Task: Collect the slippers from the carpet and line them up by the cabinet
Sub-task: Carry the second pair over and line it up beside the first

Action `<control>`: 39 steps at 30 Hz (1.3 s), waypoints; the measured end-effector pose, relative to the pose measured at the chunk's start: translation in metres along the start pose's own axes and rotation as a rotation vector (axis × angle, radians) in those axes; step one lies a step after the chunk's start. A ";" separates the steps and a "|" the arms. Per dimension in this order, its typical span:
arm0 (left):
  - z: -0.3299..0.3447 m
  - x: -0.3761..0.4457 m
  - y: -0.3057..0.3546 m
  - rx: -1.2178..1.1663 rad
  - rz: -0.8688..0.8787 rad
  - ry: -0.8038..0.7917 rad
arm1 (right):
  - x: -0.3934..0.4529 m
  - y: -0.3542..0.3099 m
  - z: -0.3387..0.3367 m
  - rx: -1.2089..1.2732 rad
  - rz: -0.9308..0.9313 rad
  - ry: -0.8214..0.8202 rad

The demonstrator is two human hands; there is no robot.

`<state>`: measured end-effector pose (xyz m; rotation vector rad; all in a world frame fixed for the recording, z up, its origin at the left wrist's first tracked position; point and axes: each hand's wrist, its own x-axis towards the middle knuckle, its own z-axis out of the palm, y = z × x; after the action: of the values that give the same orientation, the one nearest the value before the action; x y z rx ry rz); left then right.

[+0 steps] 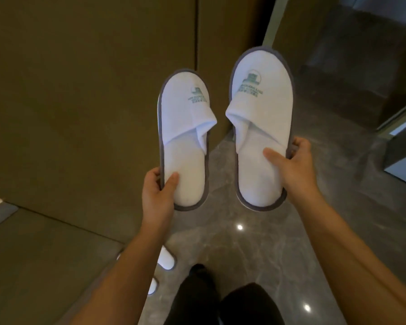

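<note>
In front of the cabinet [92,90], left hand [158,193] clamped one slipper's [185,141] heel. Right hand [288,170] clamped the second slipper [260,127], nearer the cabinet's edge.

**Hotel room entryway**

Setting: a hotel guest room, by the look of it. Evidence: the white terry slippers I hold, one in my left hand [158,191] and one in my right hand [291,167], are thin disposable guest slippers [185,146] with grey piping and a printed green logo. Left: tall, flat brown cabinet doors [92,90]. Underfoot: polished grey marble floor [256,242] reflecting ceiling spotlights. Far right: a dark, glossy tiled area, indistinct.
</note>
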<state>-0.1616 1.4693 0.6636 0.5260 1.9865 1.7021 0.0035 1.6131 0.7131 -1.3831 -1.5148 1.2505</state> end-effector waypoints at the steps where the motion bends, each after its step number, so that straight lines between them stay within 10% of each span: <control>1: 0.001 0.005 -0.003 -0.005 -0.027 0.023 | 0.010 0.000 0.008 -0.009 0.004 -0.042; 16: 0.024 0.014 -0.216 -0.036 -0.417 0.355 | 0.104 0.195 0.142 -0.261 0.091 -0.601; 39: 0.098 0.102 -0.718 -0.023 -0.579 0.423 | 0.211 0.679 0.327 -0.311 -0.070 -0.620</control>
<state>-0.1784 1.4932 -0.0675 -0.4266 2.1086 1.5324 -0.1500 1.7282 -0.0461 -1.1610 -2.2369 1.5331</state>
